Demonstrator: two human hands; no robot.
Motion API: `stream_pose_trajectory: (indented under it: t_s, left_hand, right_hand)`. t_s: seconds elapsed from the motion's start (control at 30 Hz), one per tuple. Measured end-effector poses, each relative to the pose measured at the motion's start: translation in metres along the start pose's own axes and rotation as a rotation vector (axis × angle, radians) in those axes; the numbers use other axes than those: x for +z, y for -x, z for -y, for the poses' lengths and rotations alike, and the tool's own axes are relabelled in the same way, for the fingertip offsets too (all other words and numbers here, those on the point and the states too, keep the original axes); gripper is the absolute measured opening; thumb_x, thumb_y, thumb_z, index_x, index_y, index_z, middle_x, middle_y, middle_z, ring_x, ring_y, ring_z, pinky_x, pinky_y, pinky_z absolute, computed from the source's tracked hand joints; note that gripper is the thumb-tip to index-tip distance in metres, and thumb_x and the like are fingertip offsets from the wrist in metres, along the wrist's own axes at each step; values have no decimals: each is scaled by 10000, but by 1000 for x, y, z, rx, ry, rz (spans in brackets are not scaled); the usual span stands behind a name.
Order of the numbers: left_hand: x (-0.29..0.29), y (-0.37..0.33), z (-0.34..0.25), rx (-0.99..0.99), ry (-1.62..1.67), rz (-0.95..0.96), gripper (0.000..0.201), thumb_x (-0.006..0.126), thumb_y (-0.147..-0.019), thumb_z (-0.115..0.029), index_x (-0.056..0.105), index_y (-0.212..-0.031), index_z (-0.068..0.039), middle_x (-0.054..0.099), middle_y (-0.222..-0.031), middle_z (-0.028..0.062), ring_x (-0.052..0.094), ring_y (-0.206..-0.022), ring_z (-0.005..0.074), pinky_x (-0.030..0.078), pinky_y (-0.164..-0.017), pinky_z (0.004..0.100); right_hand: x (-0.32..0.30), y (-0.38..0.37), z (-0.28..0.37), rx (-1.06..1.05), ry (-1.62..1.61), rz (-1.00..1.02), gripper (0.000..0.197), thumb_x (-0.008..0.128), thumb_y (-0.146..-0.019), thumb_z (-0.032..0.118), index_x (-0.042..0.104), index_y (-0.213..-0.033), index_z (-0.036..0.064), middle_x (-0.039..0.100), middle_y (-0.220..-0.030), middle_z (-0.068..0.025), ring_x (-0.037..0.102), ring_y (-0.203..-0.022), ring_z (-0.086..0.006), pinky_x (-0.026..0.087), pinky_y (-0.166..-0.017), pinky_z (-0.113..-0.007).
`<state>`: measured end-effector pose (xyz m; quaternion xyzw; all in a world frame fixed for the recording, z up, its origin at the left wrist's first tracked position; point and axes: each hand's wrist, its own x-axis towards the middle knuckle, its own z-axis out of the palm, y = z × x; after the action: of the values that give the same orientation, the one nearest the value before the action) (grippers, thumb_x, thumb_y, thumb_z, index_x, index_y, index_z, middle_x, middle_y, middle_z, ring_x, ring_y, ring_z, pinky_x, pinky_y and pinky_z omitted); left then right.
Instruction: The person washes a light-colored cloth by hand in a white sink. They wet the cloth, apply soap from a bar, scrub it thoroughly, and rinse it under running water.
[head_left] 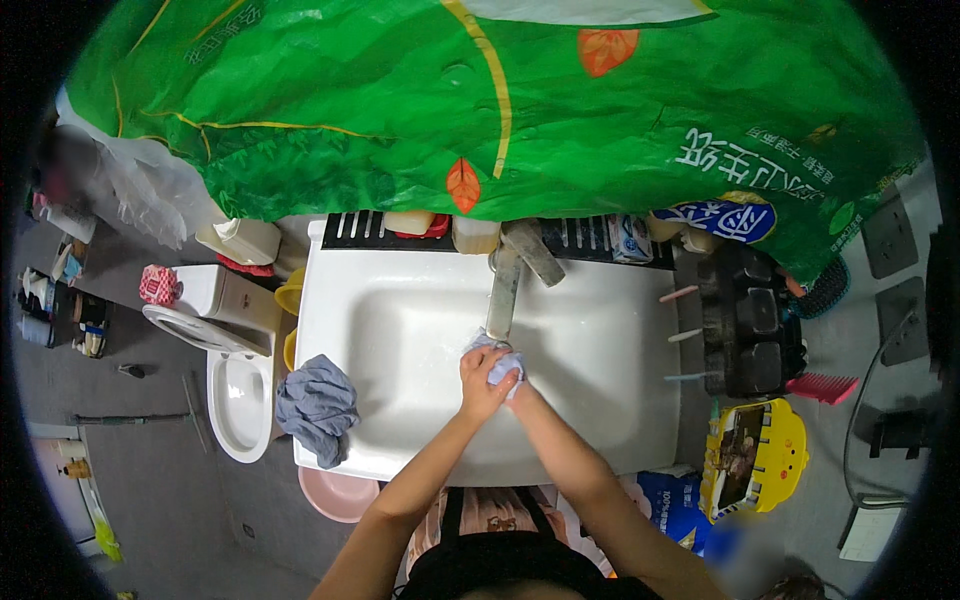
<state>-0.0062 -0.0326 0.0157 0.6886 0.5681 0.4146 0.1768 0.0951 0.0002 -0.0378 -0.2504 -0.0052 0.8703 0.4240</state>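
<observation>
Over the white sink (400,420), both my hands are together under the metal faucet (503,300), pressing a small pale lavender cloth (506,366). My left hand (481,386) wraps round it with fingers closed. My right hand (517,387) closes on its other side, and part of that hand is hidden by the cloth and the left hand. Some of the cloth shows above the fingers, close to the spout. I cannot make out whether water runs. A crumpled grey-blue cloth (318,408) hangs over the sink's left edge.
A large green plastic package (400,100) overhangs the back of the sink. To the right are a black holder (745,320) with combs and brushes and a yellow container (785,460). On the left stand a toilet (240,400) and a pink basin (338,495).
</observation>
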Motion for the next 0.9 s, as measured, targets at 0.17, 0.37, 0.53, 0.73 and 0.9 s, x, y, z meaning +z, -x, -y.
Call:
stream_pose_trajectory:
  t_s: [0.17,0.37,0.53,0.73,0.9]
  left_hand:
    - [18,0,5,-437,618,-132,302,481,-782,-148,488,-1065,-42,519,-969,158,501,-872,232,391,-779,317]
    - [35,-19,49,-826,744,-271,248,370,-811,-51,512,-1008,-2,557,-901,112,519,-824,190,404,-769,281]
    - [14,5,13,-501,672,-102,266,358,-791,-67,586,-904,10,570,-973,142,517,-922,237,383,-833,316]
    - [-1,1,-11,-142,173,1,280,500,-775,-164,554,-1008,-18,557,-1015,180,488,-1000,328,344,-880,403]
    - [5,-9,10,-681,608,-59,238,502,-804,-210,555,-961,-40,574,-915,138,549,-797,237,427,-720,272]
  right_hand:
    - [12,2,-27,-157,150,-365,387,433,-845,410,472,-1054,86,533,-923,-34,529,-839,-172,446,-748,-313]
    - [32,22,-38,-189,436,-261,563,448,-840,415,277,-1261,83,379,-1193,-11,378,-1094,-116,349,-878,-277]
    - [36,18,-29,-119,174,-389,425,450,-831,431,445,-1097,99,510,-989,-14,506,-868,-136,436,-705,-284]
    - [-2,-2,-36,-86,-61,-124,365,376,-854,415,501,-1052,135,535,-1004,-30,517,-925,-177,435,-783,-341]
    - [55,19,-36,-183,154,-432,323,503,-812,373,490,-1001,111,539,-917,-32,518,-890,-157,423,-769,-290]
